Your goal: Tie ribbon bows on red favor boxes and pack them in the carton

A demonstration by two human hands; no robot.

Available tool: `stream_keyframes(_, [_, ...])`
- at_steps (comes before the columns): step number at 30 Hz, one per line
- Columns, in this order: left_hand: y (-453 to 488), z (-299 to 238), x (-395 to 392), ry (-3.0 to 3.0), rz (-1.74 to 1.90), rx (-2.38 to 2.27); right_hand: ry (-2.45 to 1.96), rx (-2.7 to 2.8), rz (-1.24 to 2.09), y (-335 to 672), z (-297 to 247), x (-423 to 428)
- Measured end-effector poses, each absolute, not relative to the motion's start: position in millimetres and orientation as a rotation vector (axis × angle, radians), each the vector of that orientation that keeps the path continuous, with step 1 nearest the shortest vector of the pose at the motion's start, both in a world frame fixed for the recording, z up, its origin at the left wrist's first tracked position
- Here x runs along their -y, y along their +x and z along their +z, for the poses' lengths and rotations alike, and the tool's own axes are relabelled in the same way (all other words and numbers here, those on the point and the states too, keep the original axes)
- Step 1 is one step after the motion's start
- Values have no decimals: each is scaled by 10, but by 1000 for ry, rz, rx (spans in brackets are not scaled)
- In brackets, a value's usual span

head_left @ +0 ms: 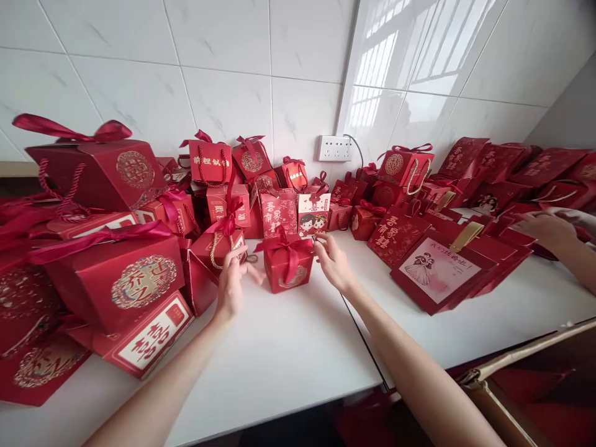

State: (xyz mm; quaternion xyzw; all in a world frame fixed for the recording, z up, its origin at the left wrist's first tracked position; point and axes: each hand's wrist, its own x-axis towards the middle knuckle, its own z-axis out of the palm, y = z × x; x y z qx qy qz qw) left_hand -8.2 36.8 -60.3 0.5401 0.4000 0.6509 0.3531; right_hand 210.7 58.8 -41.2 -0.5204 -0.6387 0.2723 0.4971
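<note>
A white tiled wall (223, 37) stands at the back, and window bars shine in it on the right. In front is a white bench (279, 372) with lots of red gift boxes and bags. A cardboard box (526, 354) sits low on the right, with red things inside. A big red gift box (109, 285) rests on another box at the left. A card bag with a bride and groom on it (433, 270) leans on the right side. The small red gift box (275, 273) stands upright on the bench, between the two hands. The left hand (233, 279) is just beside it, fingers loosely spread. The right hand (333, 264) is spread too, at the box's other side; I cannot tell if it touches. Another person's hand (542, 230) is by the bags far right. A white socket board (335, 149) is on the wall. A ribbon bow (282, 247) tops the small box.
</note>
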Motion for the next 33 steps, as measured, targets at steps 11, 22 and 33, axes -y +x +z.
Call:
stream_keyframes(11, [-40, -461, -297, 1655, 1416, -1307, -1336, 1518, 791, 2083, -325, -499])
stream_keyframes(22, [-32, -420, -284, 1563, 1475, -1301, -1016, 1319, 1350, 2048, -294, -525])
stream_keyframes(33, [-179, -464, -475, 1142, 1739, -1131, -836, 874, 1360, 2284, -247, -648])
